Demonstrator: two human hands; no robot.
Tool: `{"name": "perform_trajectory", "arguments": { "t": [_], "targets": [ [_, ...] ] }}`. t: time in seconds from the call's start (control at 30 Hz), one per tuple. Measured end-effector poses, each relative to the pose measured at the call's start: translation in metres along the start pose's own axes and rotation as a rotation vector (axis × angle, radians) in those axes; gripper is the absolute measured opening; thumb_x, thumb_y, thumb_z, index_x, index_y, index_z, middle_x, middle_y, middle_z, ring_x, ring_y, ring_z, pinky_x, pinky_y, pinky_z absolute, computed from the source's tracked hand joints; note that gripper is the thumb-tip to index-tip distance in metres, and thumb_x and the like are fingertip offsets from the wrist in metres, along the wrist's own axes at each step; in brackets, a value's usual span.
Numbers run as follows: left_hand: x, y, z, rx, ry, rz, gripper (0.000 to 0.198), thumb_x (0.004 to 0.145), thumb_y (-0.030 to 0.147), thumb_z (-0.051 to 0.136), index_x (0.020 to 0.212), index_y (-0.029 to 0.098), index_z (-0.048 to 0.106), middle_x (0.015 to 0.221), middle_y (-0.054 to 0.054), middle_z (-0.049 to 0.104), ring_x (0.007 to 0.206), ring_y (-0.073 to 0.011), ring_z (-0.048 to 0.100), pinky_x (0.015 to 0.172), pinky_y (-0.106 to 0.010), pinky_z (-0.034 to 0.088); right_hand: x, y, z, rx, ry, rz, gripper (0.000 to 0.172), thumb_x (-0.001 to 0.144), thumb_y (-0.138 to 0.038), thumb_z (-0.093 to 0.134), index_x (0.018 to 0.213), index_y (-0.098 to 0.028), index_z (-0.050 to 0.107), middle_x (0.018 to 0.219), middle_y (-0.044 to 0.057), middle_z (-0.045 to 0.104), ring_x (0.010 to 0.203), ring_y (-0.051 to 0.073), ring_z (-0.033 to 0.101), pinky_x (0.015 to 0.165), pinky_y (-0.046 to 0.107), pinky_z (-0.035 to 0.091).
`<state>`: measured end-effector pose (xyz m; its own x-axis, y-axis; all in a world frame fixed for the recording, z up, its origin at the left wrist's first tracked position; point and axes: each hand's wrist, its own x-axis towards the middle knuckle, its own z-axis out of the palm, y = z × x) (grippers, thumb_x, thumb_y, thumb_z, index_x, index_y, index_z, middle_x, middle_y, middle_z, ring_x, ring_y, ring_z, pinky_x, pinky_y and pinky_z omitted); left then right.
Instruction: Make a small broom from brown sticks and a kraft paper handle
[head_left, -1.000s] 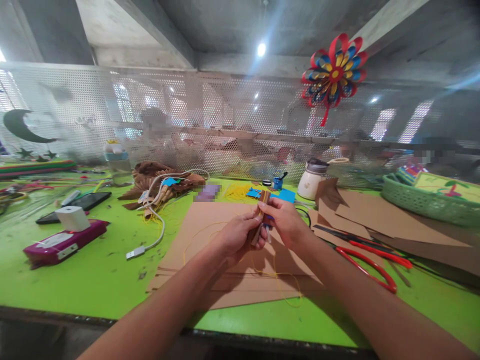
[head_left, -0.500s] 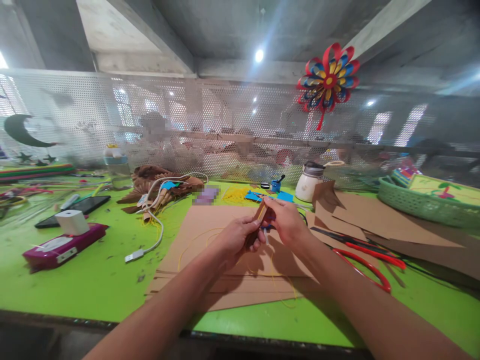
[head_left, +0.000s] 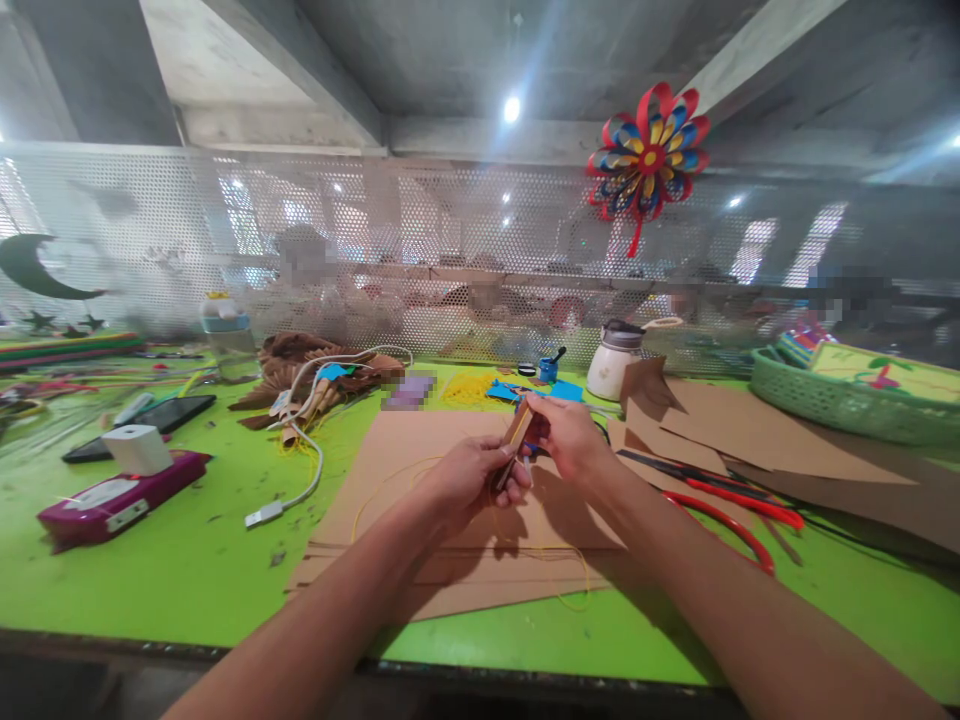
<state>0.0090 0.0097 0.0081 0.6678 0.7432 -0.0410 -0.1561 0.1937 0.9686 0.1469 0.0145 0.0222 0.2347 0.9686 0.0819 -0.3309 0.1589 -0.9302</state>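
A narrow folded piece of brown paper point(head_left: 517, 432) stands tilted between my hands, with a yellow line along it that looks like thread. My left hand point(head_left: 469, 478) grips its lower part, thumb on the front and fingers curled beneath. Closed at its upper end is my right hand point(head_left: 574, 438), thumb and finger pinching the edge. Something small, blue and white, shows under the right hand; I cannot make out what it is. Below both hands lies a stack of brown paper sheets point(head_left: 405, 440). Loose yellow thread point(head_left: 574, 560) trails across the stack onto the green table point(head_left: 247, 590).
Red-handled scissors point(head_left: 731, 515) lie right of my right forearm, near more brown sheets point(head_left: 787, 430) and a green basket point(head_left: 825, 400). On the left are a purple power strip point(head_left: 127, 505), a white cable point(head_left: 319, 465) and pleated brown paper point(head_left: 315, 375). A white jug point(head_left: 615, 365) stands behind.
The whole view has shifted slightly, so things appear a little further left. Both hands keep their hold on the folded paper, which has turned slightly.
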Motion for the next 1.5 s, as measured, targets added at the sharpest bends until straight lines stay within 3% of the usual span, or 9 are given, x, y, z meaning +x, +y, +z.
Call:
{"name": "perform_trajectory", "arguments": {
  "t": [0.3,0.5,0.57,0.67,0.77,0.83,0.93,1.03,1.5],
  "targets": [
    [-0.001,0.003,-0.001,0.021,0.048,0.035,0.014,0.081,0.021,0.051,0.085,0.010,0.057,0.059,-0.002,0.056,0.038,-0.0027,0.038,0.037,-0.014,0.021,0.007,0.001,-0.006,-0.071,0.040,-0.035,0.020,0.064,-0.033,0.066,0.057,-0.016,0.057,0.049,0.000,0.058,0.040,0.011,0.051,0.040,0.024,0.040],
    [-0.009,0.013,0.000,-0.017,-0.008,0.059,0.015,0.081,0.021,0.052,0.089,0.010,0.058,0.061,-0.003,0.057,0.040,-0.0032,0.038,0.037,-0.016,0.019,0.022,-0.017,-0.022,-0.076,0.062,-0.236,0.019,0.069,-0.036,0.064,0.062,-0.018,0.063,0.063,0.002,0.066,0.056,0.013,0.057,0.047,0.023,0.041],
    [-0.012,0.017,0.001,-0.030,-0.048,0.059,0.015,0.081,0.021,0.053,0.089,0.010,0.059,0.060,-0.003,0.056,0.040,-0.0033,0.038,0.037,-0.016,0.019,0.023,-0.023,-0.025,-0.055,-0.019,-0.284,0.013,0.069,-0.029,0.062,0.077,-0.020,0.067,0.086,0.003,0.070,0.078,0.016,0.061,0.060,0.025,0.046],
    [-0.017,0.024,0.003,-0.048,-0.110,0.054,0.013,0.081,0.020,0.052,0.086,0.010,0.058,0.060,-0.003,0.056,0.039,-0.0033,0.038,0.035,-0.016,0.018,0.021,-0.027,-0.030,-0.009,-0.307,-0.253,0.031,0.065,-0.019,0.060,0.095,-0.023,0.067,0.105,0.004,0.068,0.099,0.021,0.058,0.077,0.034,0.047],
    [-0.022,0.030,0.003,-0.063,-0.162,0.040,0.012,0.082,0.018,0.050,0.087,0.010,0.057,0.060,-0.003,0.057,0.040,-0.0046,0.044,0.034,-0.016,0.021,0.017,-0.026,-0.034,0.000,-0.569,-0.152,0.038,0.064,-0.018,0.062,0.101,-0.023,0.066,0.098,0.005,0.069,0.093,0.021,0.060,0.078,0.037,0.046],
    [-0.024,0.033,0.002,-0.069,-0.172,0.050,0.013,0.083,0.016,0.049,0.090,0.010,0.057,0.061,-0.004,0.058,0.041,-0.0060,0.048,0.034,-0.016,0.024,0.016,-0.025,-0.036,-0.051,-0.608,-0.115,0.030,0.066,-0.021,0.064,0.095,-0.021,0.067,0.087,0.004,0.068,0.081,0.019,0.061,0.075,0.036,0.046],
    [-0.025,0.036,-0.002,-0.084,-0.155,0.094,0.014,0.084,0.015,0.047,0.091,0.009,0.057,0.062,-0.004,0.059,0.043,-0.0074,0.051,0.036,-0.016,0.029,0.016,-0.022,-0.035,-0.128,-0.571,-0.124,0.014,0.070,-0.030,0.066,0.076,-0.018,0.067,0.062,-0.001,0.060,0.059,0.012,0.054,0.067,0.030,0.046],
    [-0.025,0.037,-0.006,-0.105,-0.108,0.140,0.015,0.084,0.014,0.047,0.093,0.008,0.057,0.065,-0.006,0.060,0.046,-0.0087,0.054,0.039,-0.018,0.035,0.016,-0.017,-0.029,-0.170,-0.520,-0.149,0.022,0.074,-0.038,0.064,0.074,-0.017,0.067,0.050,-0.005,0.052,0.048,0.009,0.047,0.058,0.025,0.043],
    [-0.024,0.038,-0.017,-0.115,-0.035,0.237,0.016,0.086,0.016,0.047,0.095,0.007,0.058,0.072,-0.008,0.061,0.058,-0.0115,0.058,0.054,-0.021,0.045,0.011,-0.003,-0.011,-0.273,-0.151,-0.250,0.028,0.066,-0.044,0.067,0.071,-0.017,0.069,0.076,0.005,0.065,0.069,0.016,0.057,0.057,0.029,0.049]
  ]
}}
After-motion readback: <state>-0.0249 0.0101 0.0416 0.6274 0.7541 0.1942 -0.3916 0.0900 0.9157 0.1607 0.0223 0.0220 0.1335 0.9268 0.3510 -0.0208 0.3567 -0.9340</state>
